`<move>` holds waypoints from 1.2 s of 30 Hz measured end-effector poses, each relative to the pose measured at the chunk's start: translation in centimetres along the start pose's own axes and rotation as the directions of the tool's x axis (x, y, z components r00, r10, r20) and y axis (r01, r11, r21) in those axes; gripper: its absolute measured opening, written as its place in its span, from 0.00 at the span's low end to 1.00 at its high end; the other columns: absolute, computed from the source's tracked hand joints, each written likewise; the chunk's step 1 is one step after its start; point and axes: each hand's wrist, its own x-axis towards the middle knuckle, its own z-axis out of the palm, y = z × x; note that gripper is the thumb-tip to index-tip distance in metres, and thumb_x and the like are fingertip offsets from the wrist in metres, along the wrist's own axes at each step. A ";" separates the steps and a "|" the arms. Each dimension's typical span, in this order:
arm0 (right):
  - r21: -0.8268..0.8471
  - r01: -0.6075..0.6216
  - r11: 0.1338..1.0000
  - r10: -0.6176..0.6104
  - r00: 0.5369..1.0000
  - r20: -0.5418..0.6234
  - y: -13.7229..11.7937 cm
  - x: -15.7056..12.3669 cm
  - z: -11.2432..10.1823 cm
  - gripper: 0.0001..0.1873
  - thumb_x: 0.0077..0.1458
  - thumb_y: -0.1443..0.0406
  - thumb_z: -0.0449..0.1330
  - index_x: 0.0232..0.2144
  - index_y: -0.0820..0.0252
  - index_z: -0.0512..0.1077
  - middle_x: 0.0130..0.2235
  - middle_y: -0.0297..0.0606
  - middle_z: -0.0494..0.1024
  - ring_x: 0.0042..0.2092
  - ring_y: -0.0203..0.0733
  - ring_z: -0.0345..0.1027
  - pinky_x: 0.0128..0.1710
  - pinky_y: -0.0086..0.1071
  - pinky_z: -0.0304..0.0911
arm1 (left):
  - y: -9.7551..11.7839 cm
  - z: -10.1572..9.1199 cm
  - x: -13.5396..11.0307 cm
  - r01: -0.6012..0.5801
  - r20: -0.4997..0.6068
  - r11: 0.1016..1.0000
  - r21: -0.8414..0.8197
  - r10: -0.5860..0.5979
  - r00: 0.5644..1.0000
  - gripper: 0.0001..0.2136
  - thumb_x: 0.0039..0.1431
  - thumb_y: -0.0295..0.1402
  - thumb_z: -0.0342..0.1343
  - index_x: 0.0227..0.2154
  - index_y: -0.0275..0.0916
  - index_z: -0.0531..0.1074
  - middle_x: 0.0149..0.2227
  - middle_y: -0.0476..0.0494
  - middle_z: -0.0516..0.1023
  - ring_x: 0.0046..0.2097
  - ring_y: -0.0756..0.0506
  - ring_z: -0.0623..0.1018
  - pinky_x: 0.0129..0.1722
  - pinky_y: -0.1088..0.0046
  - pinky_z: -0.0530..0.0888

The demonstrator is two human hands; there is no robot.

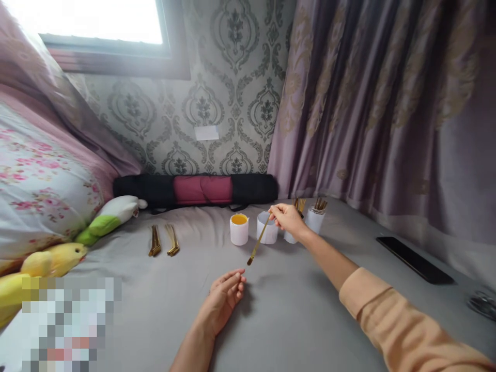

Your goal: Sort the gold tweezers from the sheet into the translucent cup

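Note:
Between the thumb and fingers of my right hand (pixel 285 218) is a thin gold stick (pixel 259 240) with a darker, thicker tip, slanting down to the left. This hand is in front of a white cup (pixel 267 235) with a pale inside. Just below the stick's tip, my left hand (pixel 228 289) is loosely closed, thumb against the fingers, with nothing visible in it. A white cup (pixel 239 232) with a yellow-orange inside stands left of the stick. To the left lie a brown bundle (pixel 154 241) and a gold bundle (pixel 172 240) of thin sticks with bent ends.
Behind my right hand, white containers hold upright sticks, one of them (pixel 315 221) at the right. A black phone (pixel 414 260) lies on the grey cloth. A black and maroon roll (pixel 203 189) lines the wall. Plush toys (pixel 58 258) rest at left.

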 end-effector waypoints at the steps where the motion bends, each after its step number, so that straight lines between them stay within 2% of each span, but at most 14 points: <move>1: 0.002 0.002 1.000 -0.002 1.000 -0.010 -0.2 0.2 -0.3 0.12 0.51 0.60 0.51 0.25 0.64 0.67 0.22 0.35 0.72 0.16 0.25 0.56 0.11 0.19 0.50 | 0.1 -0.1 0.0 0.003 -0.006 1.000 -0.019 -0.003 1.000 0.13 0.47 0.26 0.58 0.38 0.29 0.69 0.30 0.42 0.71 0.27 0.54 0.70 0.27 0.79 0.69; 12: -0.014 0.004 1.000 -0.006 0.992 -0.125 -2.5 2.2 -4.1 0.11 0.52 0.63 0.51 0.25 0.65 0.67 0.22 0.35 0.70 0.14 0.24 0.54 0.09 0.18 0.46 | 0.3 -0.4 0.5 0.024 -0.040 0.989 -0.149 -0.031 0.999 0.13 0.47 0.23 0.56 0.38 0.29 0.68 0.29 0.44 0.70 0.25 0.55 0.69 0.24 0.80 0.69; 21: -0.172 0.024 0.985 -0.071 0.961 -0.268 -3.3 5.2 -6.7 0.12 0.52 0.62 0.51 0.27 0.66 0.69 0.24 0.39 0.74 0.16 0.24 0.56 0.11 0.18 0.48 | 0.5 -0.1 0.4 0.026 -0.044 0.985 -0.169 -0.033 0.998 0.11 0.48 0.23 0.55 0.37 0.29 0.68 0.28 0.45 0.70 0.24 0.55 0.70 0.22 0.81 0.68; 29: -0.352 0.070 0.934 -0.184 0.935 -0.302 -3.3 7.0 -6.9 0.13 0.53 0.63 0.49 0.27 0.65 0.71 0.25 0.39 0.76 0.16 0.27 0.60 0.16 0.22 0.54 | 0.4 -0.4 0.6 0.030 -0.039 0.980 -0.196 -0.038 0.999 0.11 0.49 0.23 0.55 0.38 0.29 0.68 0.28 0.45 0.71 0.24 0.55 0.70 0.22 0.80 0.69; 36: -0.508 0.094 0.856 -0.262 0.926 -0.272 -3.3 7.8 -6.2 0.14 0.52 0.63 0.49 0.27 0.64 0.72 0.25 0.38 0.76 0.24 0.33 0.67 0.27 0.25 0.60 | 0.6 -0.4 0.7 0.034 -0.048 0.979 -0.199 -0.045 0.998 0.11 0.48 0.23 0.55 0.37 0.30 0.68 0.28 0.45 0.71 0.25 0.55 0.70 0.22 0.81 0.69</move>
